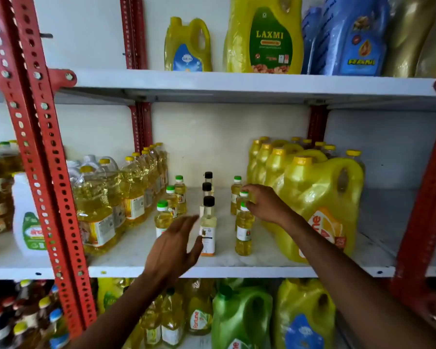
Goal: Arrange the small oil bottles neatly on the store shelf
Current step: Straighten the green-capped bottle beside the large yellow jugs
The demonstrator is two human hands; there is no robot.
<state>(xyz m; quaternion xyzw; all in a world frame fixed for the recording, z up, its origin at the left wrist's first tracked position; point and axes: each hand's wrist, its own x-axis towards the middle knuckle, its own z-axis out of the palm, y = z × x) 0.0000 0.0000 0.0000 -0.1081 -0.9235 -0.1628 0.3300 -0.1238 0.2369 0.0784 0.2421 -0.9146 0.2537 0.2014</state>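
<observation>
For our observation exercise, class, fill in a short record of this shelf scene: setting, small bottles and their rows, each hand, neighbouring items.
setting: middle shelf of a red-framed store rack
small bottles: three rows running front to back
left row: green-capped bottles
middle row: black-capped bottles
right row: green-capped bottles
left hand: open, blurred, beside the front black-capped bottle, holding nothing
right hand: fingertips at the caps of the right row
neighbours: large clear oil bottles to the left, yellow jugs to the right

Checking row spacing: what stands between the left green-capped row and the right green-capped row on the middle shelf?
In the head view, a row of three black-capped bottles; the open left hand hovers before it.
</observation>
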